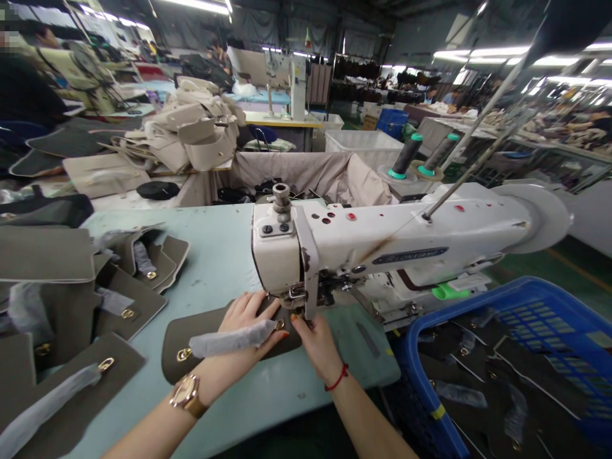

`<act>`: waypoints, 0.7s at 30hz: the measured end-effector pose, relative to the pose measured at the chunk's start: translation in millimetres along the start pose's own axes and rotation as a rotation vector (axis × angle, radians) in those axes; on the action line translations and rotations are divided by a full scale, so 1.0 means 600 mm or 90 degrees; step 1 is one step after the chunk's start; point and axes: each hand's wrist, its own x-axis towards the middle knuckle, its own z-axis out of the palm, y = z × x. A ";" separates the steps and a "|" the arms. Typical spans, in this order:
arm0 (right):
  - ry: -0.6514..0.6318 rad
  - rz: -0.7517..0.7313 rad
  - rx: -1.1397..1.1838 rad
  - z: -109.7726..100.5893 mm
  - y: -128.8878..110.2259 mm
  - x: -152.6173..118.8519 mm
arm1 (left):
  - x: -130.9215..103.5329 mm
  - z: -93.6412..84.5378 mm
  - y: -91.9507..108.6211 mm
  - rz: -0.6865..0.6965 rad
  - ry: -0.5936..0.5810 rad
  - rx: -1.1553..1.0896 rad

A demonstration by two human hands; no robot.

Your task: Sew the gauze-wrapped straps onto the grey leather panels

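A dark grey-brown bag panel [176, 331] lies on the sewing machine's bed, its far right part under the machine head [277, 248]. A handle wrapped in white film [224, 342] with gold rings is fixed to it. My left hand [243, 319] rests flat on the panel with fingers spread, the handle lying across its back. Close to the presser foot, my right hand [315, 341] pinches the panel's edge between thumb and fingers; some of those fingertips are hidden. The needle itself is hard to make out.
Similar panels with wrapped handles [115, 363] are piled at the left of the table [215, 242]. A blue basket [411, 357] holding more panels stands at the right. Beyond the machine are thread cones [406, 156], a cloth-lined bin [296, 166] and beige bag pieces [201, 127].
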 end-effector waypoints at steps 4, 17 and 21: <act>-0.055 -0.024 -0.048 -0.016 0.015 -0.029 | -0.006 0.011 -0.017 0.095 0.039 -0.083; -0.092 0.003 0.003 -0.013 0.008 -0.050 | 0.014 0.014 -0.037 0.121 0.038 -0.186; -0.072 0.010 0.019 -0.010 0.001 -0.042 | 0.025 -0.003 -0.038 0.074 -0.014 -0.244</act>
